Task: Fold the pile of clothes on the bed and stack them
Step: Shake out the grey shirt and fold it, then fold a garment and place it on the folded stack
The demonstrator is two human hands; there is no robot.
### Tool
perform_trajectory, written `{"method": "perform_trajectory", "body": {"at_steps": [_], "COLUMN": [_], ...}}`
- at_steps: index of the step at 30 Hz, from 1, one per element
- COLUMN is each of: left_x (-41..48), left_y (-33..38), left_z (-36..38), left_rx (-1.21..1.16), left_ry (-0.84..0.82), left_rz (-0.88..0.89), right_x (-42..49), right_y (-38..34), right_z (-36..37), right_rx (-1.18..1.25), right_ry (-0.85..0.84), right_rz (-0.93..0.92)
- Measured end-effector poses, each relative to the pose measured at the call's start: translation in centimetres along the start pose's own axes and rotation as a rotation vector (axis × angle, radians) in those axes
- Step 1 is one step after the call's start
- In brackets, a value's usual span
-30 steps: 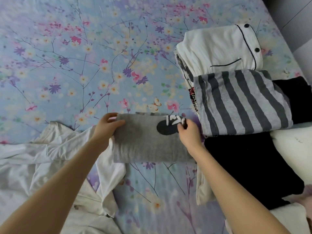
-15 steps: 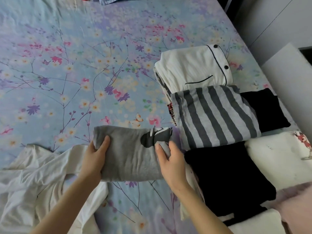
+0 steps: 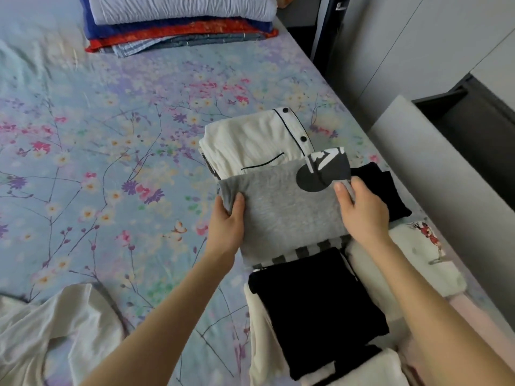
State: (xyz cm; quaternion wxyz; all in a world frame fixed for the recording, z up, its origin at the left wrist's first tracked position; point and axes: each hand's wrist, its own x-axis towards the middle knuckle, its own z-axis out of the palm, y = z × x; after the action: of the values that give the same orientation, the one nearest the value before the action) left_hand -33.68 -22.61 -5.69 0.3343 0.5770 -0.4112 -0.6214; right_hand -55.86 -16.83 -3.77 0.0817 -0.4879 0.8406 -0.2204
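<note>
**Head view.**

- **Item:** the grey folded garment (image 3: 281, 213), marked with a dark round print at its far right corner, is held over the striped garment (image 3: 306, 251) in the row of folded clothes. Contact between the two cannot be told.
- **Left grip** (image 3: 227, 221): it is curled round the left edge, thumb on top.
- **Right grip** (image 3: 362, 213): it is pinched on the right edge.
- **Hold:** both edges are taken, judged to keep the fold flat for stacking.
- **Adjacent on the bed** (image 3: 111, 168): a white piped top (image 3: 250, 146) and a black folded garment (image 3: 317, 310) are laid.
- **Unfolded:** a white garment (image 3: 47, 338) is left well apart.
- **Containers:** none is identified. A dark opening (image 3: 473, 129) is seen at right, its contents hidden.
</note>
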Motion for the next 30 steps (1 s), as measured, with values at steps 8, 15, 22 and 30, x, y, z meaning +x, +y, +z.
{"method": "perform_trajectory", "body": {"at_steps": [8,15,22,30], "left_x": [3.5,0.9,-5.7,-18.7], "left_y": [-3.7,-4.1,-6.2,-15.2], "left_z": [0.2,-5.0,-16.2,-31.9], "left_rx": [0.248,0.210,0.262,0.649], "left_ry": [-0.046,-0.015,0.199,0.477], "left_rz": [-0.252,-0.252,-0.218,-0.466], "right_x": [-0.1,-1.0,-6.8,-23.5], "right_y": [-2.8,-2.4,-9.9,-19.5], "right_z": [4.4,9.1,5.3,13.8], "right_rx": [-0.386,-0.522,-0.306,0.120], "right_ry": [0.028,-0.465,-0.326,-0.887], "right_rz": [-0.322,-0.256,-0.356,-0.260]}}
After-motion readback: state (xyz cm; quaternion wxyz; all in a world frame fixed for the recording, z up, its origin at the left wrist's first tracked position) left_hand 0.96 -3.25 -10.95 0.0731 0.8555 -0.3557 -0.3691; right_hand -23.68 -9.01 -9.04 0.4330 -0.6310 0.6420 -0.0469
